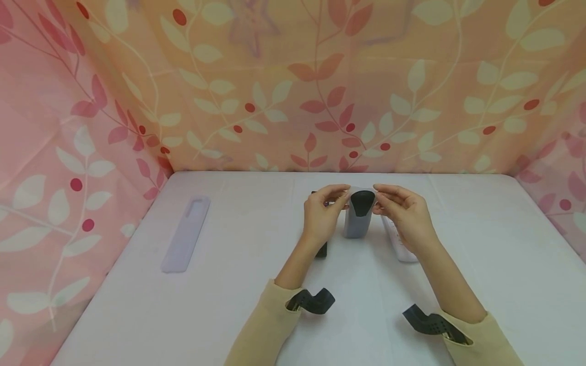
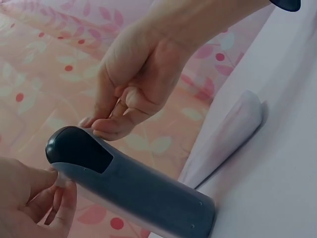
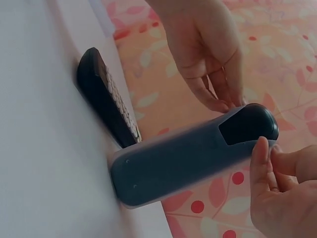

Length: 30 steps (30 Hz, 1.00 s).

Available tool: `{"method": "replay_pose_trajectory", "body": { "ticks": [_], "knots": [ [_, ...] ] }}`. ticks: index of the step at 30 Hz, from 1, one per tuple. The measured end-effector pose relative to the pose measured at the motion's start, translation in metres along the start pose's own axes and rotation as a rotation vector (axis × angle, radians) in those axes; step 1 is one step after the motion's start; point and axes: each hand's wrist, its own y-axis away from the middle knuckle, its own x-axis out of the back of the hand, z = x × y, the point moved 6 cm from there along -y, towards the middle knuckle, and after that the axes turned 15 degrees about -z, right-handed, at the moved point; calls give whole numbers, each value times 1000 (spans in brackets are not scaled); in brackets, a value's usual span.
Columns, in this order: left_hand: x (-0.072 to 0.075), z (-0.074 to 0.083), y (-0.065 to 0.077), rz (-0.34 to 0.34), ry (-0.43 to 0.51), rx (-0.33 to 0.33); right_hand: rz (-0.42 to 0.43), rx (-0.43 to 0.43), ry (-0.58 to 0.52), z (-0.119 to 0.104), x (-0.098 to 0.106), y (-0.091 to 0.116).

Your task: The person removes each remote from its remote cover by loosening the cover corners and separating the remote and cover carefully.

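Observation:
A translucent grey-blue remote control cover [image 1: 357, 229] stands upright on the table between both hands. The rounded black end of a remote control [image 1: 361, 202] shows at its top, through the cut-out of the cover; the rest sits inside. My left hand [image 1: 320, 216] pinches the cover's upper rim on the left side, thumb against fingers. On the opposite side of the rim, my right hand [image 1: 409, 218] pinches in the same way. In the right wrist view, the cover's lower end [image 3: 126, 183] is down at the white tabletop.
Behind the left hand lies a black remote control [image 3: 106, 96] with pale buttons. A whitish, remote-shaped item [image 2: 230, 134] lies beside the right hand, partly hidden by it in the head view. Farther left is a flat lilac cover [image 1: 185, 236]. Patterned cloth [image 1: 320, 86] hangs beyond the table.

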Motion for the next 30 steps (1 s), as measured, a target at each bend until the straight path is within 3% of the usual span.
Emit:
{"method": "replay_pose_trajectory", "body": {
  "ticks": [7,10,14,21,30],
  "knots": [
    [1,-7,-1,-91,29,117,-35,-118,137,1,3,0],
    [1,-8,0,-123,23,131,-41,-164,180,4,4,0],
    [2,-10,1,-144,39,136,-42,-160,174,4,4,0],
    [1,-13,-1,-114,77,129,-42,-121,136,4,3,1],
    [-2,-18,-3,-82,92,152,10,-130,114,8,5,-1]
  ]
}}
